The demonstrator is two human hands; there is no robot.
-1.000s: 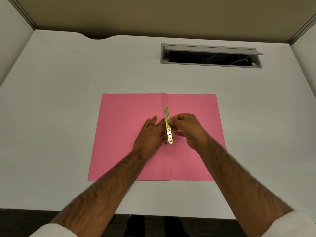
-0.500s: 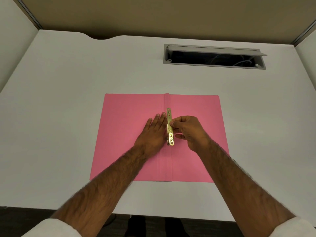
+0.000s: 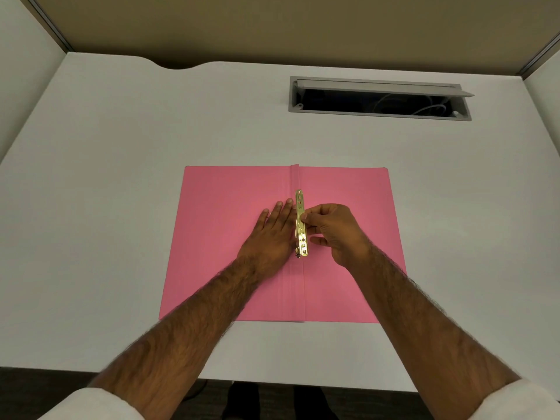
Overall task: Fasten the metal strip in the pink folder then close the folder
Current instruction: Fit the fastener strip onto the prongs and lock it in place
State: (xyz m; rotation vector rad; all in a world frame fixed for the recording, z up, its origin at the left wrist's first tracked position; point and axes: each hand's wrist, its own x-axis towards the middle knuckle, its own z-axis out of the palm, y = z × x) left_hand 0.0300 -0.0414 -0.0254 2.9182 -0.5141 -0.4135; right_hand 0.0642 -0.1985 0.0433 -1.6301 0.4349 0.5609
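Left hand [image 3: 274,230] has slid up, flat beside the spine toward 12 o'clock, steadying the folder [image 3: 348,189]; right hand's [image 3: 333,230] fingers [image 3: 306,218] still pinch the strip [image 3: 301,222], fastening likely unfinished.

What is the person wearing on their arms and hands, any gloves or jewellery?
No gloves: the left hand and right hand are bare, and no rings or watch show. The hairy forearms are bare too. A white sleeve is pushed up near each elbow, the left sleeve and right sleeve at the bottom corners.
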